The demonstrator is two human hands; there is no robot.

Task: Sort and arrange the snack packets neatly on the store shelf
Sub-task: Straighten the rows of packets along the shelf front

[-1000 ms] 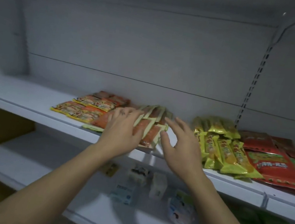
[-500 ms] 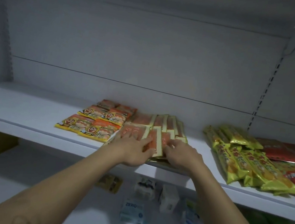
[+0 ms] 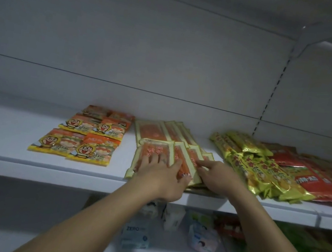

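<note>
Orange packets (image 3: 155, 148) lie partly hidden beneath left hand (image 3: 161, 176) and right hand (image 3: 219, 178).

On the shelf (image 3: 4, 142), cartoon packets (image 3: 84, 136) lie left of flat packets (image 3: 159, 133), stick packs (image 3: 253, 164) right.

The shelf (image 3: 0, 164) was smooth, matt white painted sheet, and its slotted upright (image 3: 272, 95) looked like the same painted metal. The orange packets (image 3: 155, 133) were glossy plastic film with pale printed borders. The cartoon packets (image 3: 74, 145) were glossy printed plastic too. The gold packets (image 3: 262, 177) were crinkled metallic foil that caught the light, and the red packets (image 3: 316, 179) were slick, shiny film.
</note>
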